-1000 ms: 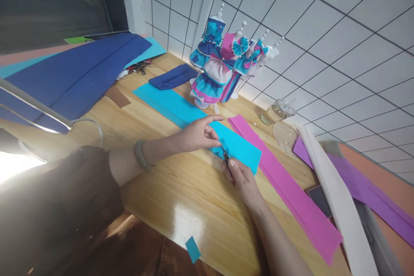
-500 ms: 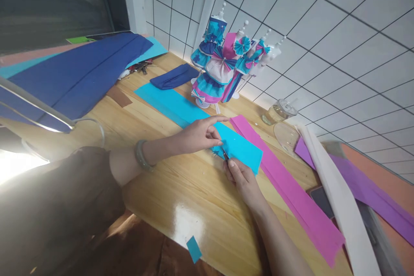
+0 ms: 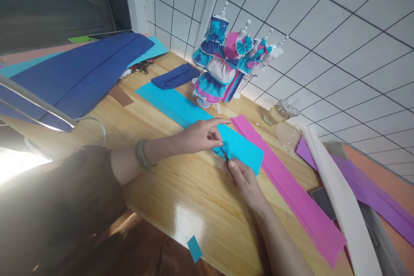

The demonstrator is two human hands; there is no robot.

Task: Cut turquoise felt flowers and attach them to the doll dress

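Between the thumb and fingers of my left hand is a small blue paper piece, its other fingers partly spread. My right hand is closed around small scissors; the dark tips meet the blue piece and the handles are hidden in my fingers. Both hands are over the near edge of a long blue paper strip that lies flat on the wooden table. Small fringed bits show beside the piece, too fine to make out clearly.
Dressed miniature mannequins stand at the back, near a folded navy piece. To the right are a pink strip, a lidded glass cup, a white strip and a purple strip. A blue scrap lies at the front edge.
My hands keep almost the same pose, with the scissors tips still at the blue piece. The whole view has shifted very slightly.
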